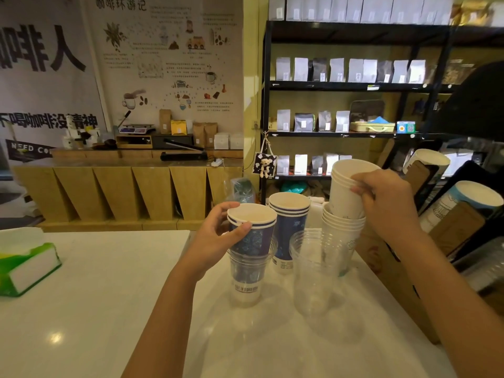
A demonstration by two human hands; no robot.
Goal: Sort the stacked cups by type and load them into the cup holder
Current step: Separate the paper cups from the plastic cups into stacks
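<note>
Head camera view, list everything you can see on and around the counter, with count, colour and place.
blue cups: small nested stack, blue patterned, inside a clear cup, counter centre
blue stack: one, blue, just behind
empty clear cups: nested, transparent, right of centre
white cups: several, white, tilted above the standing white stack
cup holder: one, dark, far right, cups loaded
tissue box: one, green and white, left edge
counter: white
left hand: grip on blue cups
right hand: grip on white cups

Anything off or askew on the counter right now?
Yes. The right hand holds a few white paper cups tilted inside the white stack. The blue paper cups under the left hand sit inside a clear plastic cup: mixed types. No spills.
</note>
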